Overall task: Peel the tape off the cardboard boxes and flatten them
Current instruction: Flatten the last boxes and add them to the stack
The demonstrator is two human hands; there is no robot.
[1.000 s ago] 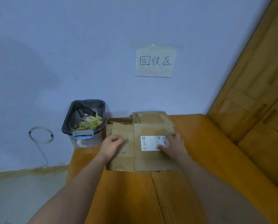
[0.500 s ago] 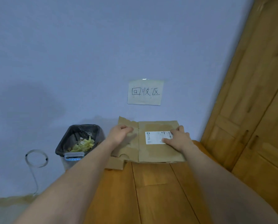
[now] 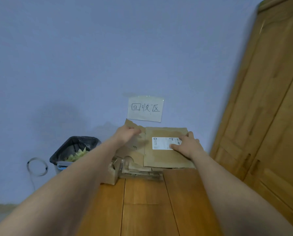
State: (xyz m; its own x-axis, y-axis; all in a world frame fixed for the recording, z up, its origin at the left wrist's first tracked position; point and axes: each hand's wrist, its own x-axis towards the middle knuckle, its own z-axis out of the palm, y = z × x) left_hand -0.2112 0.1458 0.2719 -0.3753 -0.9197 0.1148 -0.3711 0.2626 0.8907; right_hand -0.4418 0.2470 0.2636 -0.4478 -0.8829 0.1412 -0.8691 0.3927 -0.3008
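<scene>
A flattened brown cardboard box with a white shipping label lies on top of a stack of flattened cardboard at the far end of the wooden table. My left hand rests on the box's torn left flap with its fingers curved down over the cardboard. With flat fingers, my right hand presses on the label's right end. No tape is visible on the box.
A black-lined bin with greenish scraps stands left of the table by the wall. A paper sign hangs above the stack. A wooden wardrobe fills the right side. A small open box sits at the stack's left.
The view has tilted upward, so the box and hands appear lower in the frame. Both hands stay on the flattened box, which now lies lower on the stack.
</scene>
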